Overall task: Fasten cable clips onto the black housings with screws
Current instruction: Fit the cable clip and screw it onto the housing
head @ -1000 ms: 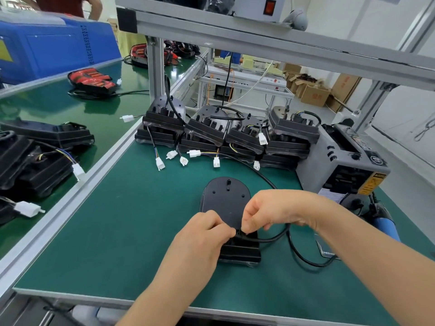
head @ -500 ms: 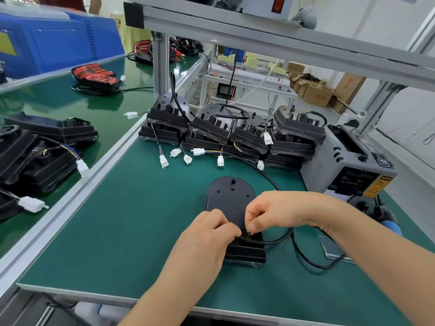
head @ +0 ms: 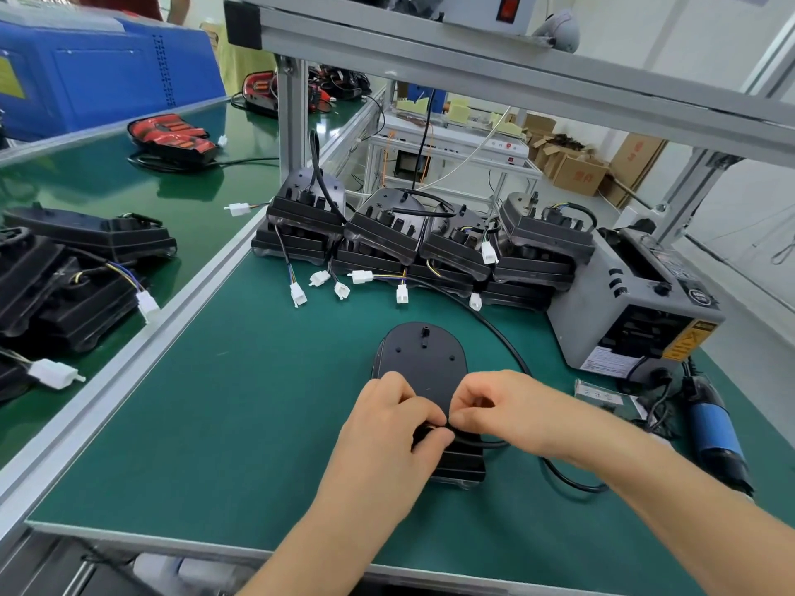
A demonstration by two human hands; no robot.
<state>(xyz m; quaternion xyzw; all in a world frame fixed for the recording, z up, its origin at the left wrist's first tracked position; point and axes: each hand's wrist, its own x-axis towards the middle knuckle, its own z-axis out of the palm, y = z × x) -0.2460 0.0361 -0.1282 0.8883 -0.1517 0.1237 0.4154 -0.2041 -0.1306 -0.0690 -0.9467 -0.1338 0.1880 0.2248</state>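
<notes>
Though crowded with housings (head: pixel 378 238) — green mat (head: pixel 241 402), aluminium frame (head: pixel 473 58) overhead.

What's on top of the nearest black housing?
A black cable crosses its near half, gripped by the left hand. What the right hand pinches there is covered.

Black parts on a green desk (head: pixel 215 423)
The near housing (head: pixel 423 359) and its cable (head: pixel 503 337) are black; far connectors (head: pixel 360 277) white; the right dispenser (head: pixel 602 311) grey with a yellow-and-black label (head: pixel 688 344); the screwdriver (head: pixel 716 428) blue.
</notes>
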